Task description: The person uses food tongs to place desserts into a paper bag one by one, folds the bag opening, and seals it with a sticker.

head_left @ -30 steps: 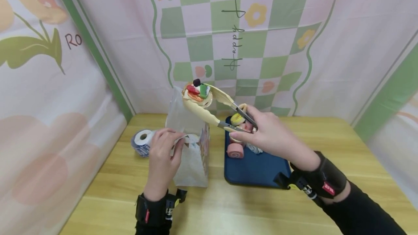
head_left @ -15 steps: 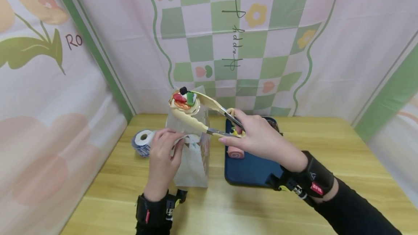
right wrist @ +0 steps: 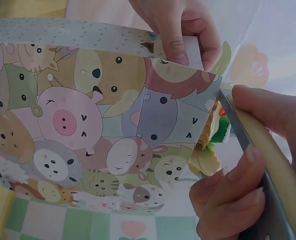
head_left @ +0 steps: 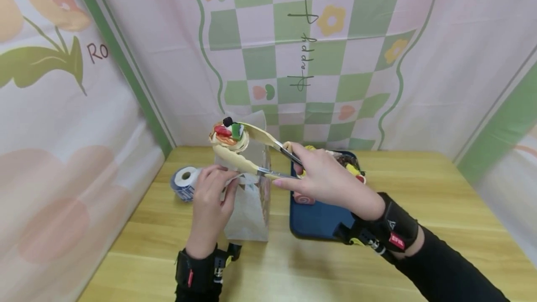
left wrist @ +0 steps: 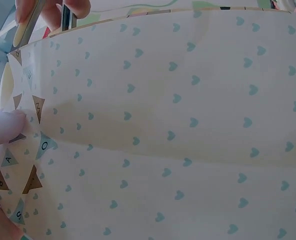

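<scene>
My right hand (head_left: 331, 181) grips cream-tipped tongs (head_left: 235, 160), whose tips hold a fruit tart (head_left: 228, 136) with red, orange, green and dark toppings. The tart hangs above the mouth of a white paper bag (head_left: 247, 216), which stands upright on the table. Near its top edge, the left hand (head_left: 209, 195) pinches the bag's near wall between thumb and fingers. Small blue hearts cover the bag's wall (left wrist: 158, 125) in the left wrist view. In the right wrist view, the bag's side (right wrist: 63, 120) shows cartoon animals and partly hides the tart (right wrist: 220, 129).
Right of the bag lies a dark blue tray (head_left: 310, 227) with several pastries, among them a pink swirl roll (head_left: 304, 198); my right forearm partly covers it. A blue-and-white roll (head_left: 184, 183) stands left of the bag. Printed cloth (head_left: 168, 36) hangs behind the wooden table (head_left: 138, 246).
The right hand has moved left and slightly down with the tongs, bringing the tart from beside the bag's right top to above its opening. The left hand keeps its hold on the bag.
</scene>
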The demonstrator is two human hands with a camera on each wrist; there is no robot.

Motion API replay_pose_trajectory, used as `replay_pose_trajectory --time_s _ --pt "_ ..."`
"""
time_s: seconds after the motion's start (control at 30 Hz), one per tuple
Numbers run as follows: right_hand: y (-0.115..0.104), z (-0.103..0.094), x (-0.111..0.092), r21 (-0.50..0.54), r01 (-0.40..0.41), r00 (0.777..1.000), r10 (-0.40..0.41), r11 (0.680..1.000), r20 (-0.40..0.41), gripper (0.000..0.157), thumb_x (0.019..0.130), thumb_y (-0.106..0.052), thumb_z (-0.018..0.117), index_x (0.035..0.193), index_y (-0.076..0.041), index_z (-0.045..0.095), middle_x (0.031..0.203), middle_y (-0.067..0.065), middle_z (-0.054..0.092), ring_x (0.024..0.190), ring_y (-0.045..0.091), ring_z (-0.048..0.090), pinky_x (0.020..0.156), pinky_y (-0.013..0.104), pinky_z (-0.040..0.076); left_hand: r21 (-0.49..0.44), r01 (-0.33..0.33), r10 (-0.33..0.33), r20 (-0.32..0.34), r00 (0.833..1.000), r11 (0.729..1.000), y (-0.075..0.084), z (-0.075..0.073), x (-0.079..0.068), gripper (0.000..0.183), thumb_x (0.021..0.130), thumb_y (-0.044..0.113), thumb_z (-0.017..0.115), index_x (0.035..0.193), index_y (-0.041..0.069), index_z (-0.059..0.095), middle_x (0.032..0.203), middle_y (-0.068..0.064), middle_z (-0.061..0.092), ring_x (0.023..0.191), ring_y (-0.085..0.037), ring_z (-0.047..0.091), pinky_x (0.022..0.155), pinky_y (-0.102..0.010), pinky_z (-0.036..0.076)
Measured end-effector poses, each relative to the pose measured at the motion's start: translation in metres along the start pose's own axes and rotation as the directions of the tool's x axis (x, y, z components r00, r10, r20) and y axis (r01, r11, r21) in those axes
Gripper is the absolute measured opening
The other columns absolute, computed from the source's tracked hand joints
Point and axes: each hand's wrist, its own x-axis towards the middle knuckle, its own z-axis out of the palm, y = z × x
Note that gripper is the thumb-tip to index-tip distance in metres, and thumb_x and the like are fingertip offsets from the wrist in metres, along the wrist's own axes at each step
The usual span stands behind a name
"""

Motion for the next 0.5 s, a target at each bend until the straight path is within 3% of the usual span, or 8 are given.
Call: replay_pose_trajectory --time_s 0.5 --pt "0.0012 0.0008 0.0004 -0.003 -0.014 1.0 0.015 1.0 0.005 0.061 0.081 -0.063 0.068 0.118 -0.02 0.047 0.072 -0.001 0.057 0.053 0.011 0.056 0.052 0.03 0.044 -0.005 -0.006 0.006 -0.004 1.0 1.0 -0.0013 0.0012 -0.0005 0.011 0.086 0.005 0.071 0.096 0.005 0.07 0.091 -0.008 0.072 0.099 -0.028 0.062 0.092 -0.039 0.047"
